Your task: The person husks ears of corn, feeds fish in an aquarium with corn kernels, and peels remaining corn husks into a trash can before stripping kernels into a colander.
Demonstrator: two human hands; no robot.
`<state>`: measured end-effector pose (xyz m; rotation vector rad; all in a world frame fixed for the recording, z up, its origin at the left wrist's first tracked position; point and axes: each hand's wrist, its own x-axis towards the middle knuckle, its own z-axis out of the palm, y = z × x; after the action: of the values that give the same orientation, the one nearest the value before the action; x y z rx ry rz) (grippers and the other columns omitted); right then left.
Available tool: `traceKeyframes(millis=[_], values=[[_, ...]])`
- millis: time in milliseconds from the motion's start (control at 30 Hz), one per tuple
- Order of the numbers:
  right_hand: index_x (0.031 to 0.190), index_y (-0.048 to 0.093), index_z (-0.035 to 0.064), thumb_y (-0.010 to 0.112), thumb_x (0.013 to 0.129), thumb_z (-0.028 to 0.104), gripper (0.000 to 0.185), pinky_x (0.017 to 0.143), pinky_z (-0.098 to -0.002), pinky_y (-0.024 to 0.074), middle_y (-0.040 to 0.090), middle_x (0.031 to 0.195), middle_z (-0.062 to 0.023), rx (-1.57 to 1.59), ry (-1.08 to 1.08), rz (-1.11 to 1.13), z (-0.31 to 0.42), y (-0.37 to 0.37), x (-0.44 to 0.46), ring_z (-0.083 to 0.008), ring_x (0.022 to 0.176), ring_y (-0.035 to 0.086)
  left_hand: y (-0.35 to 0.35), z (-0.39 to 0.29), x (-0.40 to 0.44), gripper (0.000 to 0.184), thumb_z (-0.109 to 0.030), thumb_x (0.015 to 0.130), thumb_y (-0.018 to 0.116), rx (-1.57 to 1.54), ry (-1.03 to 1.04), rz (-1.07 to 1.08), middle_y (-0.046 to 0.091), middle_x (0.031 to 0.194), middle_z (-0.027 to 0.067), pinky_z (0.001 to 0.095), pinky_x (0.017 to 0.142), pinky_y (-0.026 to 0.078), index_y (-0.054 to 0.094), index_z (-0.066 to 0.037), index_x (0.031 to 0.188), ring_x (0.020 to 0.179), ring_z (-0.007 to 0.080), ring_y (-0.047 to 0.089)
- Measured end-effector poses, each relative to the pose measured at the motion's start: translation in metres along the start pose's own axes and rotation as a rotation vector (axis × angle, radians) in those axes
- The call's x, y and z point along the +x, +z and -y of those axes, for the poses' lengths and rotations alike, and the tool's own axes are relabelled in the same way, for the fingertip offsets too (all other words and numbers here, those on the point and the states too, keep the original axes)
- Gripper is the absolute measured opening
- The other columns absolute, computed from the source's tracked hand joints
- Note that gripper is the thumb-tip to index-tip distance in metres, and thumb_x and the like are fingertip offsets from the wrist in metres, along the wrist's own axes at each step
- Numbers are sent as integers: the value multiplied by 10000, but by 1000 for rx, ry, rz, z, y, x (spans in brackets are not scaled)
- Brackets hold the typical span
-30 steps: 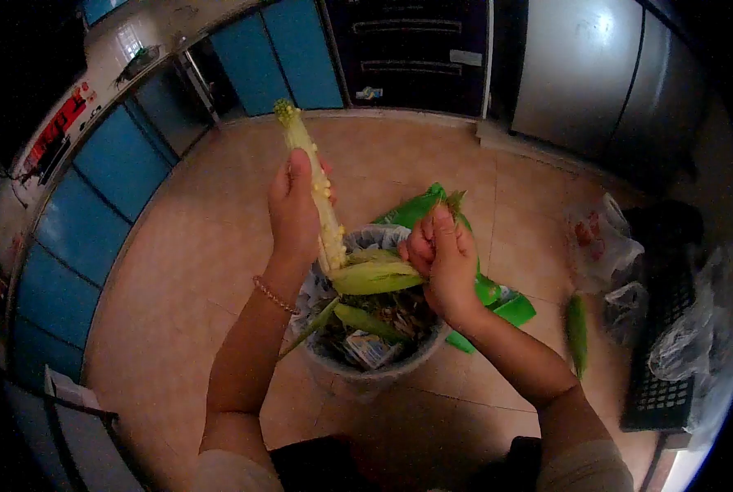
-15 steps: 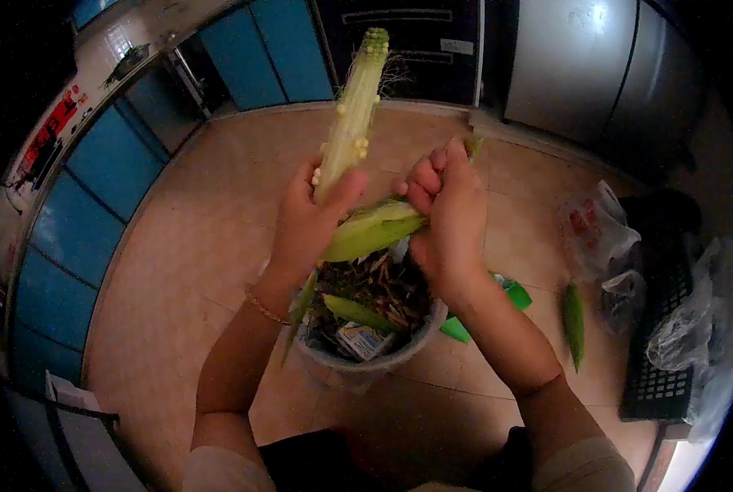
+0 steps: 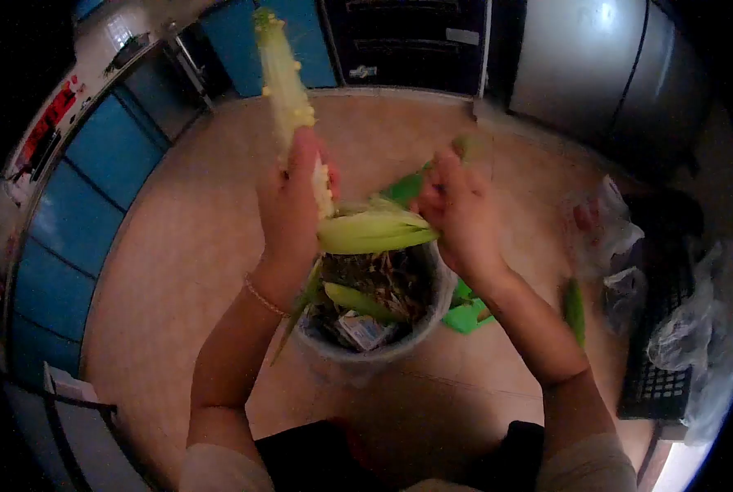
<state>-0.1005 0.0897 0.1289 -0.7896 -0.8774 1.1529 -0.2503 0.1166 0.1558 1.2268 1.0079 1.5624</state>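
My left hand [image 3: 289, 201] is wrapped round an ear of corn [image 3: 284, 86] that points up and away, its pale cob bare with a few scattered kernels. Green husk leaves [image 3: 376, 233] stretch sideways from the base of the ear to my right hand [image 3: 465, 215], whose blurred fingers are closed on the husk. Below both hands stands a bin [image 3: 420, 338] lined with a clear bag. Inside it lie dark brown scraps [image 3: 383, 275], a green husk piece [image 3: 358, 302] and a small printed packet [image 3: 364, 331].
Another green husked ear [image 3: 575, 312] lies on the tiled floor [image 3: 178, 271] to the right. Beyond it are plastic bags [image 3: 616, 225] and a black crate [image 3: 655, 389]. A bright green object [image 3: 467, 313] sits beside the bin. Blue cabinets [image 3: 46, 279] line the left.
The ear has swung up and left with my left hand. The husk now stretches more level between my hands, and my right hand has shifted slightly right.
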Motion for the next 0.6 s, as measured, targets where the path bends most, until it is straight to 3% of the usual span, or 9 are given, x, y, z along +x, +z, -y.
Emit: traceKeyframes(millis=[33,67,133,167,300,367,500,533,600], values=[[664,403,87,414,862,262,265,489,-246,347,334,489,19,-226,-34,20,-2,0,1,-67,425,317,-1,-1,0,349,-395,822,488,2,-8,5,493,574,3,203,422,356,488,-68,700,476,62,455],[664,403,87,414,862,262,265,489,-246,347,334,489,19,-226,-32,10,-5,2,3,-67,425,317,-2,-3,0,352,-400,822,484,-18,-39,-23,489,573,4,203,417,349,482,-74,690,470,61,446],[714,446,40,426,860,242,250,479,-258,349,416,526,-7,-734,-368,123,-9,-2,3,-88,479,404,1,1,-2,355,-405,823,480,-29,-71,-41,486,571,5,202,411,342,475,-80,681,463,60,437],[789,489,17,477,838,247,236,526,-257,388,470,602,-36,-807,-325,179,-4,-2,3,-112,566,469,-2,4,-1,344,-387,834,466,-35,-22,13,485,574,5,201,411,339,470,-80,678,464,61,434],[870,539,31,589,755,324,319,601,-288,432,514,687,-85,-737,-246,304,-9,-4,4,-168,657,534,-1,4,-12,298,-310,868,424,18,34,139,484,586,6,196,421,337,461,-74,690,477,62,429],[961,558,47,674,633,416,507,691,-327,444,535,816,-154,-1073,-318,558,-8,-6,0,-248,757,563,-4,10,-12,280,-284,872,421,45,64,214,485,592,8,197,432,341,457,-69,696,483,62,429],[984,565,51,696,564,461,602,738,-355,432,523,956,-185,-1220,-352,617,3,6,-12,-312,821,545,1,12,-18,246,-238,872,431,104,93,285,482,603,12,202,462,353,451,-53,711,506,65,430],[988,561,52,692,568,465,603,755,-346,426,507,1011,-180,-1329,-255,651,8,11,-11,-313,840,539,3,14,-18,246,-238,872,431,105,93,288,482,603,12,202,462,353,451,-53,711,506,65,430],[992,557,53,687,573,468,604,772,-337,420,492,1066,-175,-1433,-156,681,0,10,-3,-313,859,533,5,19,-19,340,-377,855,426,95,71,324,504,610,19,210,442,364,490,-51,786,500,86,453]])
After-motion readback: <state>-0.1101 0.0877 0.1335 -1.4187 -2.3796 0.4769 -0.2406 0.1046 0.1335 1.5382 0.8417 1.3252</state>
